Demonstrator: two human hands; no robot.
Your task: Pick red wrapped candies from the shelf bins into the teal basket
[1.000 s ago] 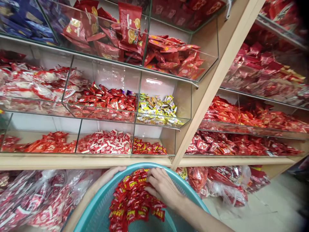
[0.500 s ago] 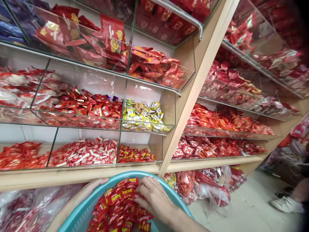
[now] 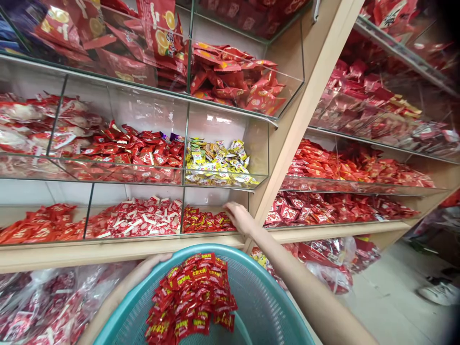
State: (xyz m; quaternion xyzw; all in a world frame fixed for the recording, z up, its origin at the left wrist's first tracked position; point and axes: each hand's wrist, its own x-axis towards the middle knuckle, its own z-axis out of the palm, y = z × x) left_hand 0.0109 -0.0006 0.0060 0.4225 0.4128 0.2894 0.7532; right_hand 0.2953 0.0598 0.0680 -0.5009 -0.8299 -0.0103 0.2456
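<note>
In the head view, a teal plastic basket (image 3: 266,282) is directly in front of me. Inside lies a heap of small red candy packets (image 3: 196,282) with yellow lettering, on the basket's left side. My left hand (image 3: 153,263) is closed over the basket's far-left rim; part of its fingers is hidden. My right hand (image 3: 239,215) reaches across the basket into the right end of a bottom shelf bin. Its fingers bend down, loosely open, at the similar red packets (image 3: 206,220) there. Nothing shows in them, though the fingertips are partly hidden.
Clear dividers (image 3: 184,211) and front panels split the shelves into bins of wrapped sweets. Yellow-wrapped candies (image 3: 219,163) sit just above my right hand. A slanting wooden post (image 3: 283,163) stands beside it. Bagged sweets (image 3: 39,297) lie below, and a person's shoe (image 3: 438,292) shows at right.
My right hand has left the packet heap in the basket and moved up and forward to the bottom bin. My left hand stays on the rim. The view has shifted slightly.
</note>
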